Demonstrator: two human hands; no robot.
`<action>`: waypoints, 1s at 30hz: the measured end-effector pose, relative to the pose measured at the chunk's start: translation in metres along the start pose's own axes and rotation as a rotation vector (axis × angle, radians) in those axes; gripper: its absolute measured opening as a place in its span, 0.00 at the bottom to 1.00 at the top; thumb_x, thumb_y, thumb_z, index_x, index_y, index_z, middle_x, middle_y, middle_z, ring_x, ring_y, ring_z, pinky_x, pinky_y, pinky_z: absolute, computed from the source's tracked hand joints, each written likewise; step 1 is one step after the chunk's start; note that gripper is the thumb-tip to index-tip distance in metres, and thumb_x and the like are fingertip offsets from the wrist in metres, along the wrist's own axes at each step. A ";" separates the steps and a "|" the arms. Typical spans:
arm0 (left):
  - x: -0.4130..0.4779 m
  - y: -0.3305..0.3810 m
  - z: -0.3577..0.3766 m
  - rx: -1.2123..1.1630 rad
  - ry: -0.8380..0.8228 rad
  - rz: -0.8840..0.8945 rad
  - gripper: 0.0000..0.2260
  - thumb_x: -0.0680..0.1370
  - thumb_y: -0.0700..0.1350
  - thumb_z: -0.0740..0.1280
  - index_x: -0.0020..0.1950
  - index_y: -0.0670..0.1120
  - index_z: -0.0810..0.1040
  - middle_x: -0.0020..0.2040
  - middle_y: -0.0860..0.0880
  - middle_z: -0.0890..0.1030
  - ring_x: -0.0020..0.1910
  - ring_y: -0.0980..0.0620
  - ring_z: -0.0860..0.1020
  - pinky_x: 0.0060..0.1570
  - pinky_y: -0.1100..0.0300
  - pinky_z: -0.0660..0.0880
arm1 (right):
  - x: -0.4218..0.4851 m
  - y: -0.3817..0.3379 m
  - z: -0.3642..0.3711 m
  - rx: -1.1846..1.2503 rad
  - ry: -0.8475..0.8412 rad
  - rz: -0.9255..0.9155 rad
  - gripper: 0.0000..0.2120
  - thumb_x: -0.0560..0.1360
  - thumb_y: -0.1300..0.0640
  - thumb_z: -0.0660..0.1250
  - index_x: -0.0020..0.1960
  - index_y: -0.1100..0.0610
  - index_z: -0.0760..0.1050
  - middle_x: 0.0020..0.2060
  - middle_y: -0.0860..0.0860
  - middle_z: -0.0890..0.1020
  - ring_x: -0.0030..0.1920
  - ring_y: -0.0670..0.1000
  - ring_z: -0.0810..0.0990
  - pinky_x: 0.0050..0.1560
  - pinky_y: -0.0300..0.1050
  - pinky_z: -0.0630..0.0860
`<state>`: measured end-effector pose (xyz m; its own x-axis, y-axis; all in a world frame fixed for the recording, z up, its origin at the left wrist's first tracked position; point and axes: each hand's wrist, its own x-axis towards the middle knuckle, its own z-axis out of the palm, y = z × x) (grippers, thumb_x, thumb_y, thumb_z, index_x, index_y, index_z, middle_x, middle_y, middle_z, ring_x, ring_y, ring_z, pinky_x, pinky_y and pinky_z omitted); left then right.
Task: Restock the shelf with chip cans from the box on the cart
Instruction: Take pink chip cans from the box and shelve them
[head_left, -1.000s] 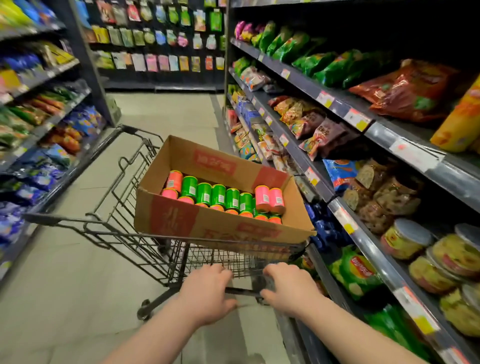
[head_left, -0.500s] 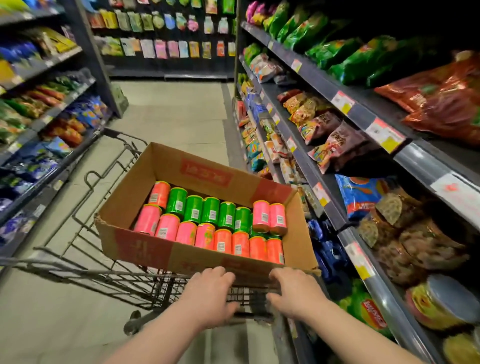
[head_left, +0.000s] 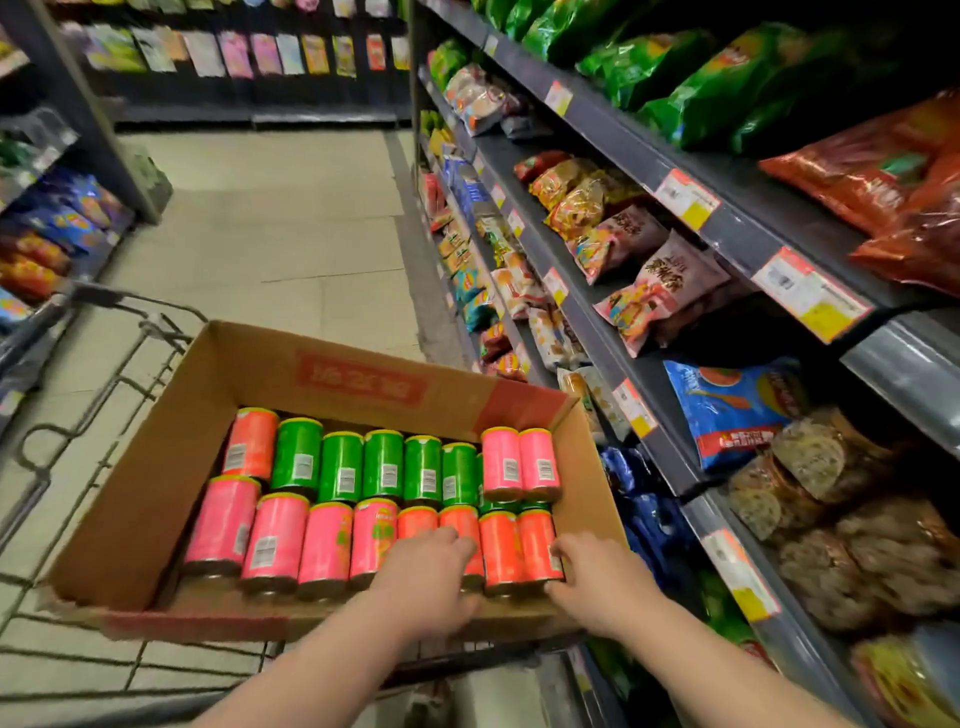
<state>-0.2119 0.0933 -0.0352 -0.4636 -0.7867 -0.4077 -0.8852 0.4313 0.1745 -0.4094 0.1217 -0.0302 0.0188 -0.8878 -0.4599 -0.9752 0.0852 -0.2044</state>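
Right now the chip cans lie on their sides in two rows inside the open brown cardboard box (head_left: 156, 467), which rides on the black wire shopping cart (head_left: 119, 299). The grey metal shelf (head_left: 680, 478) stands just to the right of the box.

My right hand (head_left: 592, 582) is at the box's near right corner. Its fingers and thumb curl narrowly round the near end of the last orange cylindrical can (head_left: 537, 545) in the front row. My left hand (head_left: 431, 577) lies over the orange cans beside it (head_left: 498, 551), fingers bent. I cannot tell whether it has actually closed on one.

To do this well, I judge I should get a full wrap round each can before lifting, not a fingertip pinch on the rim. The cans sit tight against each other, so a straight upward pull should free them without dragging the pink cans (head_left: 270, 540) along the box's near wall. Two more pink cans (head_left: 519, 462) rest on top of the green back row (head_left: 343, 467) and may roll if I jolt the box.
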 end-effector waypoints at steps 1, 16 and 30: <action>0.011 -0.006 -0.004 0.001 -0.010 0.006 0.24 0.75 0.57 0.62 0.68 0.48 0.67 0.64 0.47 0.71 0.64 0.45 0.70 0.61 0.51 0.69 | 0.009 0.001 -0.003 0.000 -0.004 0.020 0.19 0.75 0.44 0.62 0.64 0.49 0.70 0.60 0.49 0.75 0.60 0.54 0.74 0.55 0.48 0.71; 0.157 -0.064 -0.006 0.005 -0.190 0.089 0.24 0.75 0.55 0.62 0.69 0.48 0.67 0.67 0.45 0.71 0.66 0.44 0.71 0.61 0.51 0.72 | 0.162 0.020 -0.002 0.103 -0.117 0.254 0.20 0.73 0.45 0.62 0.64 0.51 0.70 0.59 0.53 0.74 0.59 0.58 0.75 0.57 0.52 0.74; 0.240 -0.074 0.024 -0.281 -0.313 0.028 0.34 0.74 0.56 0.66 0.75 0.49 0.56 0.68 0.44 0.68 0.65 0.43 0.72 0.60 0.54 0.72 | 0.249 0.040 0.030 0.384 -0.174 0.433 0.32 0.73 0.50 0.65 0.72 0.55 0.58 0.66 0.57 0.67 0.64 0.60 0.71 0.63 0.54 0.70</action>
<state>-0.2568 -0.1171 -0.1678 -0.4921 -0.5851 -0.6446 -0.8685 0.2792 0.4096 -0.4371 -0.0829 -0.1786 -0.2945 -0.6516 -0.6991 -0.7533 0.6084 -0.2497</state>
